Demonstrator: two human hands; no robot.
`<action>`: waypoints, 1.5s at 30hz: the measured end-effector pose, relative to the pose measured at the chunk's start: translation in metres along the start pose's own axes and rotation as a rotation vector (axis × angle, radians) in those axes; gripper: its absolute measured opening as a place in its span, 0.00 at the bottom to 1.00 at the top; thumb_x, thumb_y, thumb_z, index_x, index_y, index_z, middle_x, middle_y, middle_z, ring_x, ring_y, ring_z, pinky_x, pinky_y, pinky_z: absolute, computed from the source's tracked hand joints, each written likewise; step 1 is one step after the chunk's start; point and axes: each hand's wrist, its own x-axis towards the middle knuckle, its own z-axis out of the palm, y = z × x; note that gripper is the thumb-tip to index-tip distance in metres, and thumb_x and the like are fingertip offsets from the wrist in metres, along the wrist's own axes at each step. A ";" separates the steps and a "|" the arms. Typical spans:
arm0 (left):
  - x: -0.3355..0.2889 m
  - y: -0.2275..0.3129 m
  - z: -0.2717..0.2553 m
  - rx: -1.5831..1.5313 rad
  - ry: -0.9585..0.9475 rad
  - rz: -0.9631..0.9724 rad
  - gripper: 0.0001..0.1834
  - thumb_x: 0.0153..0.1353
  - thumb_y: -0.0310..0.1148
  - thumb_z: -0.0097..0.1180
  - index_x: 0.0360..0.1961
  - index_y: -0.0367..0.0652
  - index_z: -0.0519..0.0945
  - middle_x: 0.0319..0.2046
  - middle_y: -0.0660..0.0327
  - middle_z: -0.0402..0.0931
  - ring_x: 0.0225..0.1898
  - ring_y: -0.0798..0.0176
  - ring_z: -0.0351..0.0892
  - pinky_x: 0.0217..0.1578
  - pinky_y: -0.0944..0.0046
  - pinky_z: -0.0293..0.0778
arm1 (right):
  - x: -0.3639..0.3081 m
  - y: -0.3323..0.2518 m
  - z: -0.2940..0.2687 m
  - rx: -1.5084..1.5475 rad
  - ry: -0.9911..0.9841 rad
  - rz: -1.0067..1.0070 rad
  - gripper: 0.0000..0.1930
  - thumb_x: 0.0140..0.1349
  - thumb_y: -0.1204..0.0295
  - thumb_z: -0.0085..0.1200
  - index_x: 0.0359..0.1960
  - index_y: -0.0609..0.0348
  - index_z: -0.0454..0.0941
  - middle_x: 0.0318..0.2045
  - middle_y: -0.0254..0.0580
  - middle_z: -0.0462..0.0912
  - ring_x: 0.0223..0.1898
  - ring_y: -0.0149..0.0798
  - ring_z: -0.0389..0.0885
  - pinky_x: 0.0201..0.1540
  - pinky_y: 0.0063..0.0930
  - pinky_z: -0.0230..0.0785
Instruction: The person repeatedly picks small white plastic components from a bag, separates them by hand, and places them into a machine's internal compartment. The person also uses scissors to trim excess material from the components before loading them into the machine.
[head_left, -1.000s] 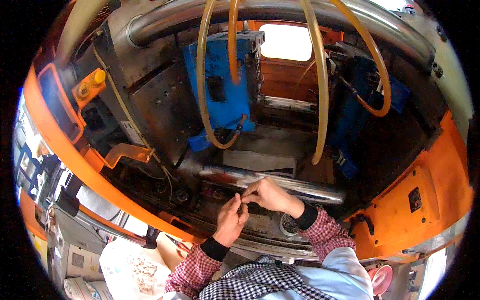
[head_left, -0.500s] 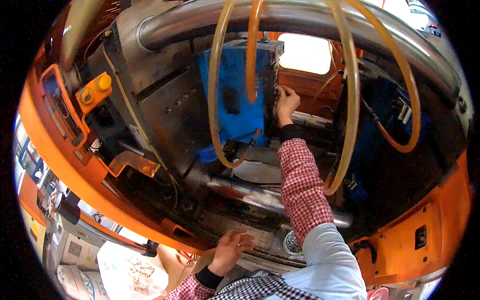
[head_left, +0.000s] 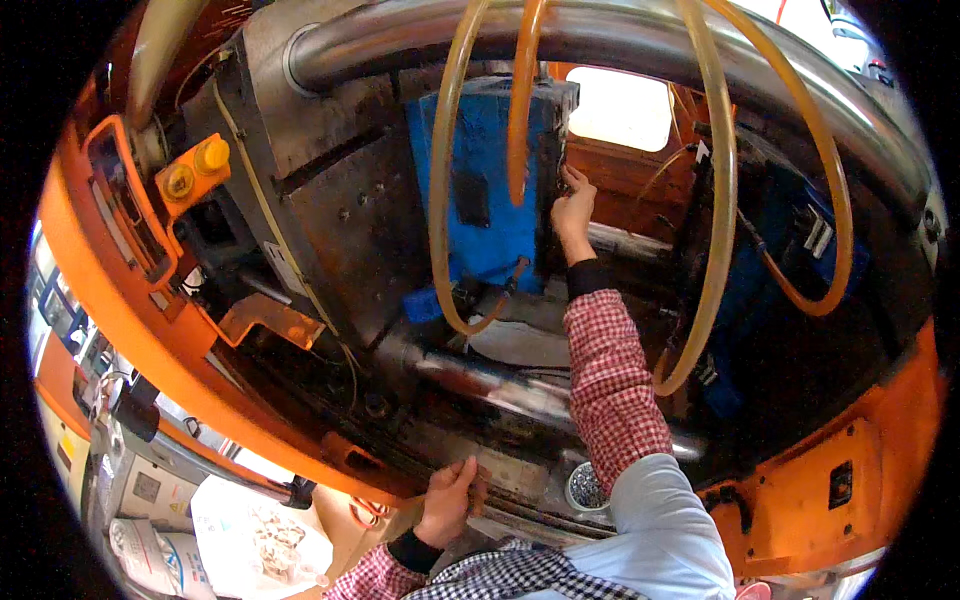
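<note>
My right hand [head_left: 573, 212] reaches far into the machine, to the dark right-hand face of a blue mould block [head_left: 495, 215]. Its thumb and fingertips are pinched together at that face; anything between them is too small to make out. Lower down, my left hand [head_left: 447, 505] hovers by the machine's near edge, fingers loosely bent and apart, with nothing visible in it. A small white bowl [head_left: 572, 490] of shiny small pieces stands near my right sleeve.
Clear hoses [head_left: 718, 200] and an orange hose [head_left: 521, 110] hang before the mould. Thick steel bars [head_left: 480, 385] cross above and below my right arm. An orange guard frame [head_left: 255, 425] runs along the left. A white bag [head_left: 225, 530] with pale pieces lies lower left.
My left hand's fingers have drawn in from a wider spread. My right hand stays at the mould face, slightly lower. The whole view has shifted a little.
</note>
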 end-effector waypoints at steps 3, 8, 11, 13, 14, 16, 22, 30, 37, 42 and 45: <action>-0.001 0.017 0.013 0.103 -0.066 -0.021 0.15 0.67 0.39 0.41 0.39 0.37 0.74 0.26 0.63 0.73 0.26 0.71 0.71 0.27 0.71 0.68 | 0.015 0.023 -0.029 -0.019 -0.070 -0.023 0.22 0.47 0.87 0.42 0.47 0.66 0.75 0.55 0.53 0.68 0.54 0.50 0.69 0.53 0.33 0.64; 0.004 0.016 0.016 -0.128 -0.142 0.074 0.12 0.66 0.37 0.42 0.40 0.41 0.74 0.32 0.61 0.75 0.32 0.68 0.73 0.34 0.68 0.71 | -0.080 -0.081 -0.074 -0.126 -0.084 -0.329 0.09 0.53 0.79 0.52 0.36 0.66 0.77 0.45 0.53 0.74 0.40 0.43 0.77 0.40 0.30 0.70; 0.005 0.023 0.020 -0.159 -0.150 0.089 0.15 0.66 0.41 0.41 0.38 0.40 0.73 0.29 0.59 0.76 0.28 0.67 0.74 0.30 0.69 0.70 | -0.174 -0.149 -0.139 0.181 -0.882 -0.150 0.06 0.50 0.73 0.57 0.28 0.62 0.79 0.28 0.49 0.80 0.30 0.45 0.79 0.38 0.35 0.70; 0.003 0.024 0.032 -0.164 -0.158 0.090 0.18 0.67 0.45 0.40 0.36 0.39 0.72 0.26 0.58 0.76 0.23 0.68 0.74 0.24 0.70 0.69 | -0.225 -0.151 -0.166 0.252 -0.969 -0.105 0.09 0.47 0.70 0.60 0.28 0.62 0.80 0.27 0.49 0.80 0.29 0.45 0.79 0.38 0.34 0.71; 0.004 0.022 0.031 -0.124 -0.193 0.089 0.20 0.66 0.47 0.39 0.35 0.40 0.72 0.22 0.59 0.75 0.18 0.68 0.72 0.19 0.71 0.67 | -0.238 -0.152 -0.171 0.252 -0.988 -0.126 0.10 0.47 0.69 0.61 0.29 0.62 0.81 0.28 0.49 0.80 0.29 0.47 0.79 0.37 0.34 0.72; 0.003 0.022 0.033 -0.114 -0.237 0.057 0.20 0.66 0.47 0.39 0.34 0.40 0.72 0.22 0.59 0.74 0.18 0.68 0.71 0.17 0.72 0.65 | -0.262 -0.154 -0.179 0.243 -0.920 -0.045 0.09 0.47 0.69 0.60 0.28 0.62 0.80 0.28 0.47 0.80 0.29 0.49 0.78 0.34 0.35 0.72; 0.007 0.022 0.039 -0.213 -0.294 0.011 0.20 0.64 0.49 0.42 0.32 0.41 0.74 0.21 0.61 0.74 0.18 0.69 0.71 0.16 0.72 0.64 | -0.270 -0.156 -0.188 0.081 -0.781 -0.263 0.06 0.49 0.71 0.58 0.27 0.60 0.79 0.28 0.44 0.80 0.30 0.47 0.78 0.34 0.35 0.71; -0.004 0.027 0.024 -0.033 -0.253 0.058 0.28 0.65 0.52 0.37 0.48 0.37 0.74 0.23 0.63 0.74 0.22 0.71 0.70 0.23 0.72 0.66 | -0.153 -0.106 -0.120 0.033 0.099 -0.232 0.05 0.55 0.78 0.53 0.32 0.66 0.76 0.32 0.49 0.79 0.35 0.43 0.79 0.39 0.28 0.69; -0.021 0.013 0.015 -0.017 -0.118 0.015 0.25 0.68 0.46 0.35 0.46 0.34 0.74 0.24 0.59 0.76 0.23 0.68 0.72 0.25 0.69 0.68 | 0.002 -0.058 -0.036 -0.072 0.364 -0.015 0.08 0.55 0.72 0.55 0.32 0.63 0.80 0.34 0.48 0.79 0.39 0.48 0.75 0.44 0.37 0.66; -0.022 0.007 0.000 -0.049 -0.005 -0.031 0.23 0.69 0.43 0.34 0.44 0.34 0.74 0.24 0.59 0.76 0.22 0.69 0.70 0.23 0.69 0.66 | 0.037 -0.039 -0.005 -0.153 0.386 -0.083 0.07 0.54 0.73 0.54 0.32 0.62 0.81 0.34 0.48 0.79 0.40 0.49 0.74 0.44 0.38 0.65; -0.023 0.012 0.003 -0.025 0.020 -0.043 0.23 0.69 0.43 0.34 0.44 0.34 0.74 0.24 0.59 0.76 0.22 0.69 0.70 0.23 0.69 0.66 | 0.048 -0.022 -0.001 -0.271 0.394 -0.153 0.07 0.53 0.73 0.55 0.32 0.62 0.81 0.33 0.49 0.78 0.40 0.50 0.73 0.44 0.39 0.65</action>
